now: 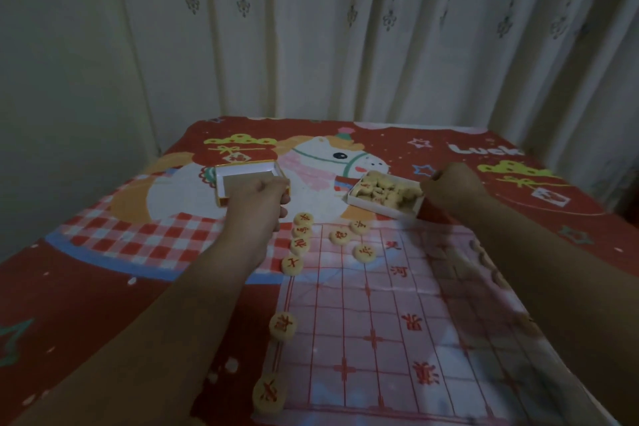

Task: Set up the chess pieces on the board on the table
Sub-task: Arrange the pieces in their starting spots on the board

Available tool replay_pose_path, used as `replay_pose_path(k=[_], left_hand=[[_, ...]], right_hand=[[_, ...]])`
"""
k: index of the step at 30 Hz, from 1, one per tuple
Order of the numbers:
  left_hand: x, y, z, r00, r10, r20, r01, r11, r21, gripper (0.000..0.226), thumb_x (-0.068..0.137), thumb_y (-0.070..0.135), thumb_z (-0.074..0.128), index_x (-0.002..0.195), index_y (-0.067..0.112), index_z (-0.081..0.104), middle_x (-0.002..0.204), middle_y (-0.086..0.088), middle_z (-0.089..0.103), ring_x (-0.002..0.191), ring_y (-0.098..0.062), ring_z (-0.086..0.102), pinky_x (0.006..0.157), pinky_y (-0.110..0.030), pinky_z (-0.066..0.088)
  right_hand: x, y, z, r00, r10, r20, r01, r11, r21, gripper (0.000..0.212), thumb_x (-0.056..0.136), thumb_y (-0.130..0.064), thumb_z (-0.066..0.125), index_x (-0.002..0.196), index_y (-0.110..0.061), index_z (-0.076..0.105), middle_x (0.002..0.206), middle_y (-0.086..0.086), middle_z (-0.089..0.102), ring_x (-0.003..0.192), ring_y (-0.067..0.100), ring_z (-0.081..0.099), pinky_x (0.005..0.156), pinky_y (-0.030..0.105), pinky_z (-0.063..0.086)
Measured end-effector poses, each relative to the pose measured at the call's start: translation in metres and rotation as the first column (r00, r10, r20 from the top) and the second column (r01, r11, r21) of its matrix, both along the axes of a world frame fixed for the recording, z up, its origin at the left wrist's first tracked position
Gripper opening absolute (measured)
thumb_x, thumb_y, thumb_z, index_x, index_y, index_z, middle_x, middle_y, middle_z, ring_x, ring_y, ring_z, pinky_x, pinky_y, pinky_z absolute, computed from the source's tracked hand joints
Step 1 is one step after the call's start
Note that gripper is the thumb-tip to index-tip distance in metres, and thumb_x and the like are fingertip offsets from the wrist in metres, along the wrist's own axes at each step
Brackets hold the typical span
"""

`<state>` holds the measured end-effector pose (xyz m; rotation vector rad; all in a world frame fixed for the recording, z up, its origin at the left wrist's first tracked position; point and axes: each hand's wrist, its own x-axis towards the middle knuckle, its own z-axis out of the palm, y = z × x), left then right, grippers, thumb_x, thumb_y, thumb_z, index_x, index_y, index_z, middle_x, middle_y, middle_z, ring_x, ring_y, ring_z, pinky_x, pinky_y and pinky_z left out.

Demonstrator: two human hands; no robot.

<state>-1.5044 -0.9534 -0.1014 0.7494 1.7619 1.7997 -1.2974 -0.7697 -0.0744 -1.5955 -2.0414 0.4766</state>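
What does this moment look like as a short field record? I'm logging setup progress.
board: thin paper sheet with red grid on the tablecloth
pieces placed: nine round red-marked discs visible, most along the left edge, e.g.
piece box: tray full of discs, tilted
empty lid
left hand: fingers curled, contents hidden
right hand: grips the tray's edge

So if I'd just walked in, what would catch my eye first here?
Probably the bright red cartoon tablecloth, with a pale gridded chess board lying on its near right part. Round cream chess pieces with red characters line the board's left edge. Behind the board, the right hand grips a small box of pieces, tilted, while the left hand hangs over the board's far left corner, beside an empty box lid.
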Motion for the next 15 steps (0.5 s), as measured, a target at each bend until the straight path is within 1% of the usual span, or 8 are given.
replay_pose_path(k=[2,5,7,8,9,11,13,15], left_hand=[[0.003,0.016,0.007,0.995,-0.025,-0.096,0.024,1.000,-0.011,0.013,0.098,0.022,0.053,0.097,0.017,0.065,0.085,-0.003,0.060,0.066,-0.015,0.048,0.054,-0.026,0.038],[0.012,0.047,0.016,0.968,-0.091,-0.232,0.084,0.996,-0.040,0.020,0.099,0.017,0.048,0.105,0.017,0.067,0.088,-0.001,0.063,0.068,-0.013,0.052,0.055,-0.023,0.041],[0.018,0.069,0.016,0.922,-0.157,-0.354,0.120,0.985,-0.122,0.022,0.099,0.017,0.047,0.105,0.016,0.068,0.097,-0.003,0.065,0.072,-0.014,0.055,0.059,-0.024,0.045],[0.020,0.079,0.014,0.888,-0.194,-0.416,0.129,0.975,-0.181,0.020,0.098,0.017,0.047,0.101,0.016,0.067,0.102,-0.007,0.066,0.075,-0.017,0.057,0.063,-0.027,0.048],[0.022,0.089,0.012,0.847,-0.243,-0.473,0.133,0.958,-0.254,0.016,0.096,0.016,0.048,0.096,0.016,0.064,0.102,-0.011,0.066,0.077,-0.020,0.057,0.069,-0.031,0.050],[0.023,0.104,0.005,0.752,-0.373,-0.544,0.120,0.888,-0.443,0.011,0.095,0.017,0.051,0.086,0.011,0.056,0.091,-0.011,0.059,0.080,-0.027,0.058,0.073,-0.036,0.051],[0.026,0.117,0.002,0.668,-0.479,-0.569,0.077,0.806,-0.587,0.025,0.094,0.019,0.051,0.072,0.008,0.048,0.076,-0.007,0.051,0.078,-0.028,0.054,0.064,-0.032,0.045],[0.029,0.125,0.003,0.658,-0.499,-0.564,0.039,0.770,-0.636,0.030,0.094,0.020,0.051,0.067,0.010,0.044,0.070,-0.006,0.049,0.076,-0.027,0.052,0.062,-0.030,0.038]], right_hand=[[-0.002,0.009,0.000,0.997,-0.010,0.082,0.013,0.999,-0.047,0.027,0.093,-0.016,0.060,0.108,0.007,0.063,0.097,0.017,0.060,0.086,0.030,0.055,0.071,0.031,0.041],[-0.007,0.022,-0.003,0.992,-0.030,0.121,0.044,0.992,-0.114,0.041,0.090,-0.025,0.067,0.117,0.005,0.058,0.104,0.016,0.058,0.087,0.029,0.051,0.074,0.031,0.043],[-0.010,0.028,-0.004,0.985,0.000,0.175,0.031,0.984,-0.176,0.048,0.088,-0.030,0.071,0.118,0.005,0.056,0.110,0.018,0.059,0.089,0.029,0.052,0.076,0.034,0.046],[-0.012,0.031,-0.005,0.984,0.015,0.176,0.023,0.977,-0.212,0.050,0.086,-0.032,0.073,0.115,0.005,0.056,0.110,0.018,0.059,0.090,0.030,0.053,0.079,0.036,0.048],[-0.013,0.033,-0.005,0.986,0.031,0.162,0.009,0.972,-0.237,0.049,0.085,-0.033,0.075,0.110,0.004,0.057,0.105,0.018,0.059,0.090,0.030,0.055,0.079,0.037,0.049],[-0.015,0.035,-0.005,0.985,0.042,0.165,-0.003,0.974,-0.228,0.043,0.085,-0.033,0.075,0.103,0.003,0.058,0.087,0.013,0.058,0.085,0.029,0.057,0.072,0.034,0.049],[-0.015,0.039,-0.006,0.986,0.040,0.161,-0.008,0.981,-0.195,0.037,0.087,-0.029,0.072,0.100,0.003,0.059,0.073,0.009,0.053,0.080,0.029,0.056,0.067,0.032,0.046],[-0.016,0.042,-0.007,0.994,0.000,0.108,0.016,0.989,-0.149,0.028,0.090,-0.024,0.069,0.094,0.000,0.056,0.072,0.009,0.051,0.080,0.029,0.055,0.067,0.032,0.044]])
